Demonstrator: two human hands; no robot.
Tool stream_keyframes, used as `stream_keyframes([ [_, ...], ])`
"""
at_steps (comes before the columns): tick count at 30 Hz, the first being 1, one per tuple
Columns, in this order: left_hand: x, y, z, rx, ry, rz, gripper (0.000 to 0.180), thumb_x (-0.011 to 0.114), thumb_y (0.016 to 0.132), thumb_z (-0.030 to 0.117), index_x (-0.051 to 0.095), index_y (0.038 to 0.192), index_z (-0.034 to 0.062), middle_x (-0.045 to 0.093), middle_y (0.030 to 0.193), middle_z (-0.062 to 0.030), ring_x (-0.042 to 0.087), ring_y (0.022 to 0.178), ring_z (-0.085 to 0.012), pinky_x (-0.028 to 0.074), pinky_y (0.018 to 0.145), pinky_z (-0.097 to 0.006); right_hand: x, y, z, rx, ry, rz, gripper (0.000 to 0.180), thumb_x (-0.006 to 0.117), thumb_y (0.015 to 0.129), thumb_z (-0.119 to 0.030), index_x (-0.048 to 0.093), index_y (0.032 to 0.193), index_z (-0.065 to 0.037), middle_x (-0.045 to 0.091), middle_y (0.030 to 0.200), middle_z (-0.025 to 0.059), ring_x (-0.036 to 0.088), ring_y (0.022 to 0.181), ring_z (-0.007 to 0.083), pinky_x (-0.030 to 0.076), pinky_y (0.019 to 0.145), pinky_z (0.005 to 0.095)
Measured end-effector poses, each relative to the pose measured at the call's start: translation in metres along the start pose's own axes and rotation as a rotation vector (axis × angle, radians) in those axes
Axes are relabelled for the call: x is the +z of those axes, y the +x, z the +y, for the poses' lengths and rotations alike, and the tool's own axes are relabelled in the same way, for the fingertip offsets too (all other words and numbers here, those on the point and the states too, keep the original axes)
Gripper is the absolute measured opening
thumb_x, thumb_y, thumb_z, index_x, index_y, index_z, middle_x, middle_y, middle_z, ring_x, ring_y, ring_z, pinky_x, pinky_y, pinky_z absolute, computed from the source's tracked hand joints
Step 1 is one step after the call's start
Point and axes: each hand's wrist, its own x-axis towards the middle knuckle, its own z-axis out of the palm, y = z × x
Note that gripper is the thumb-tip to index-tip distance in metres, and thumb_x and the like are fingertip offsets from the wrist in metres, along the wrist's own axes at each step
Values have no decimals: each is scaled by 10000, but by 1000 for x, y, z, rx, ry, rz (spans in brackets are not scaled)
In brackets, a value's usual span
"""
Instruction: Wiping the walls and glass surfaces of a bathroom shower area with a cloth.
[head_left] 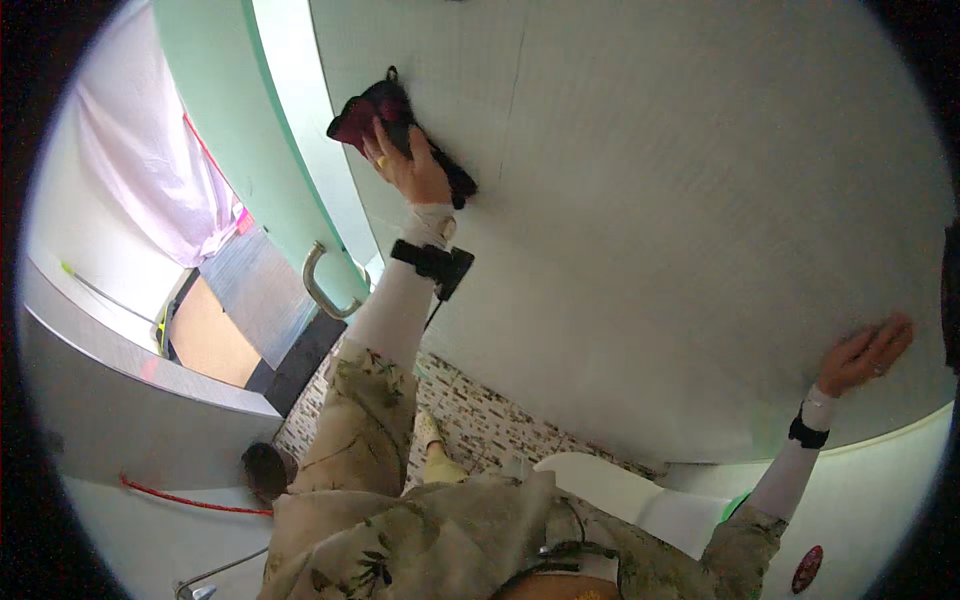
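Note:
A dark red and black cloth (385, 110) with a small loop at its top lies against a large pale grey panel (640, 200). My left hand (408, 165) is on the cloth, fingers spread over it and pressing it to the surface; a yellowish ring shows on one finger. Far to the right and lower, my right hand (866, 355) is at the same panel with its fingers stretched out and nothing visible in them. Whether its whole palm touches the panel I cannot tell. Both wrists wear black straps over white sleeves.
At left stands a light green door (235, 130) with a curved metal handle (325, 285). Beyond it hangs a pale lilac curtain (145, 140). Mosaic-patterned floor (480, 415) shows below, beside a white rounded fixture (600, 480). A red cord (190, 498) hangs at lower left.

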Motion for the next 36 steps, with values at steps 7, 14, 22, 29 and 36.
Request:
stream_keyframes([
  [7, 15, -96, 144, 634, 3, -392, 628, 665, 766, 152, 482, 1367, 164, 232, 1497, -248, 163, 1390, -463, 132, 1118, -585, -2, 5, -7, 105, -8, -15, 418, 377, 1011, -228, 462, 1344, 12, 433, 1407, 213, 352, 1334, 411, 252, 1110, 517],
  [14, 49, -126, 223, 1129, -118, -703, 447, 625, 799, 247, 579, 1243, 234, 251, 1494, -271, 229, 1366, -506, 158, 1087, -652, -6, 7, -5, 26, -27, 1, 409, 391, 1007, -183, 449, 1373, -11, 391, 1451, 185, 319, 1363, 383, 259, 1101, 491],
  [22, 29, -16, 156, 959, -1, -342, 542, 647, 750, 132, 528, 1279, 122, 300, 1451, -264, 218, 1352, -518, 140, 1093, -646, -11, 8, 1, 26, -130, -47, 446, 350, 1027, -247, 401, 1408, -20, 350, 1481, 177, 276, 1396, 347, 218, 1132, 481],
  [29, 29, 100, 61, 248, 44, 73, 617, 477, 929, 349, 297, 1463, 99, 237, 1504, -246, 192, 1389, -438, 138, 1143, -519, -7, 13, -2, -15, -92, -24, 455, 331, 1029, -242, 382, 1411, 1, 336, 1486, 189, 273, 1396, 358, 224, 1134, 488],
  [36, 48, 249, 40, 185, 56, 147, 478, 432, 940, 342, 505, 1338, 88, 459, 1399, -167, 383, 1293, -375, 253, 1093, -479, -9, 10, -4, -22, -84, -53, 458, 322, 1026, -224, 367, 1415, 12, 330, 1488, 190, 262, 1401, 362, 209, 1139, 494],
])
